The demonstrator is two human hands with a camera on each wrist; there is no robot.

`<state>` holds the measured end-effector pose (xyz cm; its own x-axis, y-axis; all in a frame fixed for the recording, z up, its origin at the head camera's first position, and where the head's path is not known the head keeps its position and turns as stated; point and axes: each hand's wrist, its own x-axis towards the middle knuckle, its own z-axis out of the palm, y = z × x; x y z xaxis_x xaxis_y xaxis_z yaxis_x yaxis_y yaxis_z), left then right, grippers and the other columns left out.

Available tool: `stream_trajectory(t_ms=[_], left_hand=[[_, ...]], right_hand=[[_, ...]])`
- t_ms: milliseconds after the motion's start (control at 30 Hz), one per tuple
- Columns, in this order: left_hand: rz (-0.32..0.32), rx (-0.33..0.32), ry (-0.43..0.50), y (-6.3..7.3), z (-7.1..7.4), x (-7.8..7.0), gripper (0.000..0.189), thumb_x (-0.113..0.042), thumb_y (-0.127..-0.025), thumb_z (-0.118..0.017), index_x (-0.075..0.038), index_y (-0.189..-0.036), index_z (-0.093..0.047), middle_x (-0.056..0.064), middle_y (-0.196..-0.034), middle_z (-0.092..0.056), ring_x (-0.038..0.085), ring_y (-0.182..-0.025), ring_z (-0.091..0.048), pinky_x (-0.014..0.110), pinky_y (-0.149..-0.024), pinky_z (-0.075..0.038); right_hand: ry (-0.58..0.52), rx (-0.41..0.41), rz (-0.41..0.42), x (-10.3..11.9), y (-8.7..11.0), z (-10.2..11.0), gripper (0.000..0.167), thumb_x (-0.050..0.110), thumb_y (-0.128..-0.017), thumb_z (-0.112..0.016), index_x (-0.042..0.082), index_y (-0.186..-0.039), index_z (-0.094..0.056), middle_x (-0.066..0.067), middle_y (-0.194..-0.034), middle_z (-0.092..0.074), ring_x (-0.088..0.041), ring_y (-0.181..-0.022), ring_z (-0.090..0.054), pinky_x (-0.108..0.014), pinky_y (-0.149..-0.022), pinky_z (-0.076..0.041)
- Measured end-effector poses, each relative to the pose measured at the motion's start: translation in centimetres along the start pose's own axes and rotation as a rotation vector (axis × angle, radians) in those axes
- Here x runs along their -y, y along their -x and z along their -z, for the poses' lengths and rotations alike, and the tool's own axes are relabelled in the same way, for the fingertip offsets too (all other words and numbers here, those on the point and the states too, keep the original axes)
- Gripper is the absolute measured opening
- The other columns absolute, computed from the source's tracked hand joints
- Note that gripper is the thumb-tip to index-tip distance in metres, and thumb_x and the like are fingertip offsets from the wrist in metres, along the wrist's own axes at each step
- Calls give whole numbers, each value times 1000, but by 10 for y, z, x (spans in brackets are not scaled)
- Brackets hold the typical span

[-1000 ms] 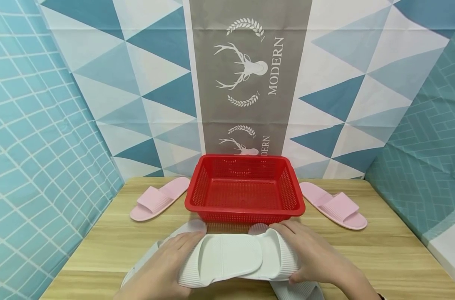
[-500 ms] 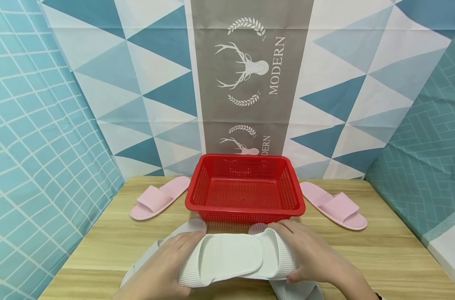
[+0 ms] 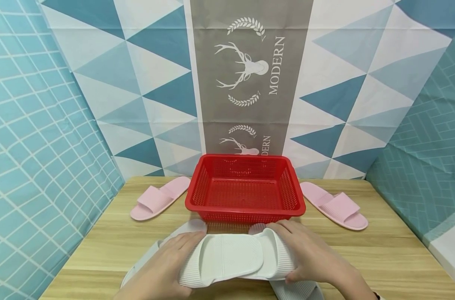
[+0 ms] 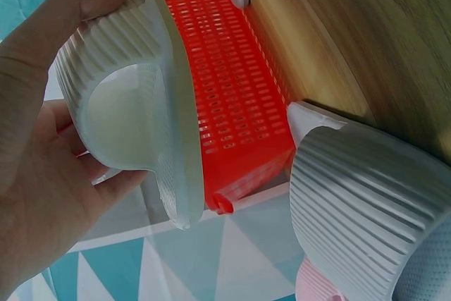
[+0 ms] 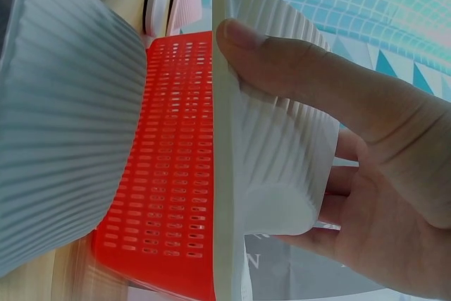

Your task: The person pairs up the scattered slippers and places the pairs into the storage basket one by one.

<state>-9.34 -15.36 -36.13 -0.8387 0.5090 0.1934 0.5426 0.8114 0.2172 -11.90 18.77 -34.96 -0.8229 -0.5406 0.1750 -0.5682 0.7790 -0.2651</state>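
Note:
My left hand (image 3: 167,266) grips a white slipper (image 3: 231,255) by its ribbed strap, thumb on one side and fingers round the other. A second white slipper (image 3: 286,261) is held the same way in my right hand (image 3: 311,254). Held sideways above the table, the pair overlap at their heel ends, the left one's rounded heel lying over the right one. In the right wrist view, the thumb presses the edge of the white sole (image 5: 224,146). Below my hands lie two grey slippers, the left grey slipper (image 3: 191,226) and the right grey slipper (image 3: 297,290), both partly hidden.
A red perforated basket (image 3: 246,211) with nothing in it stands just beyond my hands. One pink slipper (image 3: 154,201) lies left of it, another pink slipper (image 3: 339,207) right of it. All rest on a wooden table (image 3: 384,250) before a patterned wall sheet (image 3: 167,83).

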Motion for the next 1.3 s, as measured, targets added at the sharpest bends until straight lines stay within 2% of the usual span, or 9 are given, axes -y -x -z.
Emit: stream_trajectory(t_ms=[200, 467, 867, 1067, 1300], left_hand=[[8, 19, 2, -1, 0, -2, 104, -29, -54, -88, -19, -145, -39, -10, -141, -50, 13, -125, -49, 43, -102, -49], [-9, -8, 5, -2, -1, -3, 103, -29, -52, -89, -19, -143, -41, -11, -139, -51, 11, -124, -49, 42, -101, -50], [5, 35, 50, -4, -2, -6, 104, -30, -52, -90, -21, -143, -40, -10, -139, -51, 13, -123, -49, 45, -100, -51], [-8, 24, 37, -4, -3, -5, 105, -31, -53, -90, -23, -144, -39, -11, -139, -50, 12, -123, -49, 43, -100, -51], [15, 64, 66, -5, -2, -7, 105, -28, -53, -89, -24, -145, -38, -12, -140, -49, 13, -123, -48, 46, -101, -49]], right_hand=[[-22, 11, -2, 0, 0, 0, 105, 42, -43, -94, 33, -135, -44, 17, -125, -52, -5, -114, -47, -44, -92, -54], [-4, 11, -8, 1, 0, -1, 105, 42, -43, -94, 31, -135, -45, 15, -124, -53, -5, -112, -47, -44, -92, -54], [-16, 27, -10, 1, 0, -1, 105, 43, -44, -94, 30, -136, -45, 14, -125, -53, -7, -113, -48, -45, -92, -54], [-12, 24, -2, 3, 0, -2, 105, 42, -44, -94, 30, -135, -45, 15, -124, -53, -6, -113, -48, -44, -92, -54], [-29, 37, -5, 4, -1, -4, 106, 43, -45, -94, 32, -137, -43, 16, -126, -52, -6, -114, -47, -44, -93, -53]])
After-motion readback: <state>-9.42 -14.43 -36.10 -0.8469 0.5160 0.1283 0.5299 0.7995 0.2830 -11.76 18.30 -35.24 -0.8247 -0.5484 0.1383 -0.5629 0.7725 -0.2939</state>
